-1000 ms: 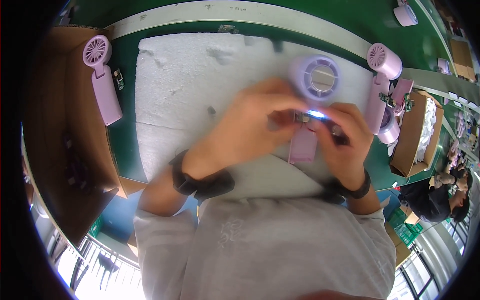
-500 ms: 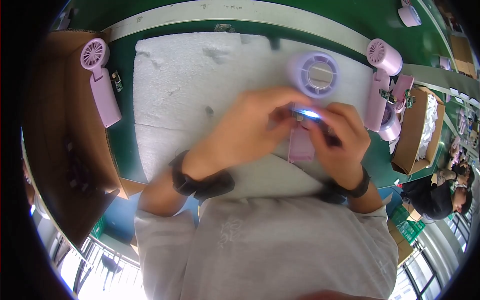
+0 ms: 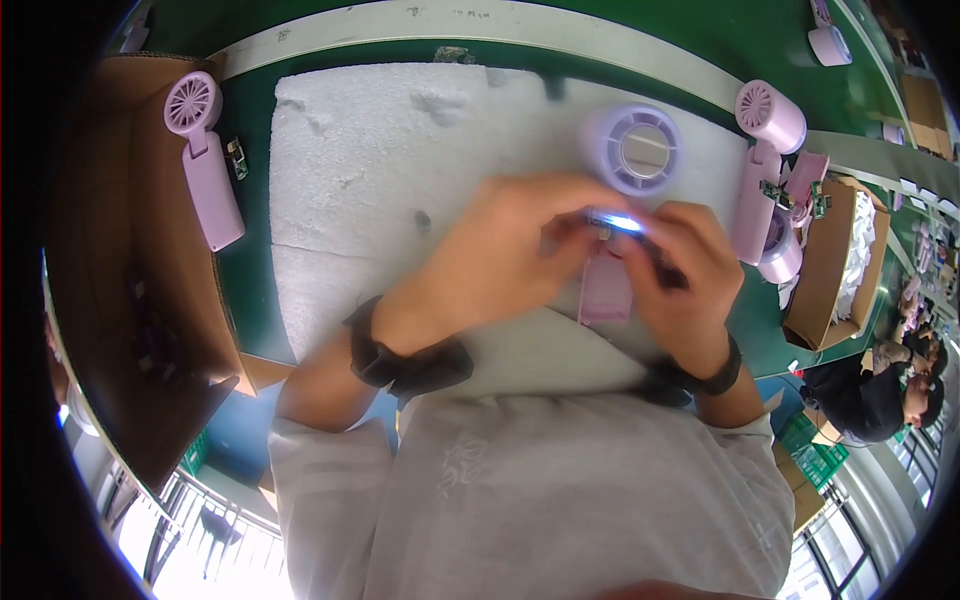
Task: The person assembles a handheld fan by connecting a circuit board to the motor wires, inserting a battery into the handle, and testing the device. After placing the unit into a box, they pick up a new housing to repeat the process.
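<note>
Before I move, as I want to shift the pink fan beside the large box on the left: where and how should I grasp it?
Probably by the lower half of the pink fan's handle, coming from the right: it is long, straight and uncovered, while the large box crowds its left and a small circuit board lies beside its upper end.

The fan head (image 3: pixel 642 150) was lilac, with a pattern of spokes around a silvery centre; the handle (image 3: pixel 606 290) was pink. The small lit part (image 3: pixel 624 223) shone blue-white. The foam sheet (image 3: pixel 350 170) was white, the worktop (image 3: pixel 255 300) green, the large box (image 3: pixel 190 330) brown, the wristband (image 3: pixel 375 355) black, the shirt (image 3: pixel 560 490) pale grey.
</note>
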